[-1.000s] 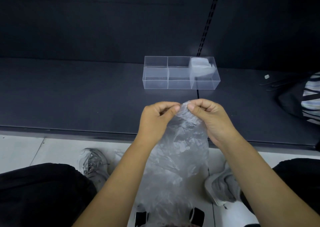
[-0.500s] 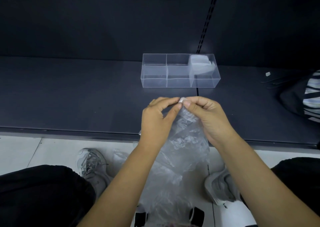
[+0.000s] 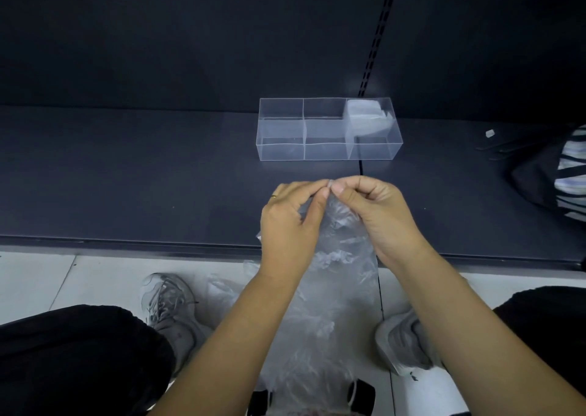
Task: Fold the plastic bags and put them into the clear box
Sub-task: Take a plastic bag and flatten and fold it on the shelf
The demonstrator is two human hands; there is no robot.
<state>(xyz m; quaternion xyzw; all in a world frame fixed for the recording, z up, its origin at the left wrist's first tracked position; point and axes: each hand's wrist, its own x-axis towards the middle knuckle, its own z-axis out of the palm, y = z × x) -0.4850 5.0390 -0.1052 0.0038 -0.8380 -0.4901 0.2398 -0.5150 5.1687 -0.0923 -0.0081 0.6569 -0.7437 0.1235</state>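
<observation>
Left hand: thumb and forefinger pinch the top edge of the plastic bag; a ring shows on one finger.
Right hand: pinches the same edge, fingertips touching those of the left.
Bag: crumpled and unfolded, held over the front of the dark shelf. Its long axis runs from the pinch back toward the person, hanging between the forearms to the floor.
Clear box: on the shelf straight ahead, beyond both hands and apart from them, with its long axis lying left to right.
Compartments: three in a row. The right one holds folded bags; the middle and left look unfilled.
Nearer hand: the right, judging by the filled end.
Step, as I judge it: aligning the top edge before the first fold.
Elsewhere: loose plastic on the floor by the left shoe.
</observation>
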